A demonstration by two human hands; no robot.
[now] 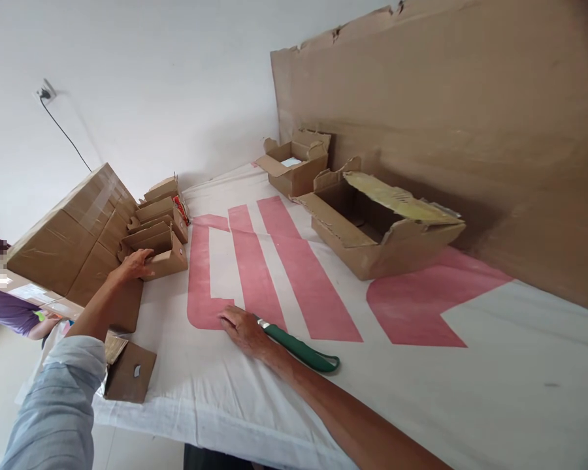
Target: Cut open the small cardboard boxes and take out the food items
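My left hand (133, 264) reaches out and rests on the nearest small cardboard box (163, 253) in a row of several folded boxes, its fingers curled over the box's near edge. My right hand (244, 328) lies palm down on the white cloth with red lettering (255, 274), fingers stretched flat. A green-handled knife (301, 351) lies on the cloth right beside that hand, its blade end hidden under the hand.
A large taped carton (68, 235) leans at the left edge. Two opened cardboard boxes (372, 225) (296, 163) stand at the back by a tall cardboard sheet (445, 124). A flat cardboard piece (130, 372) hangs off the near edge. Another person in purple (10, 310) is at far left.
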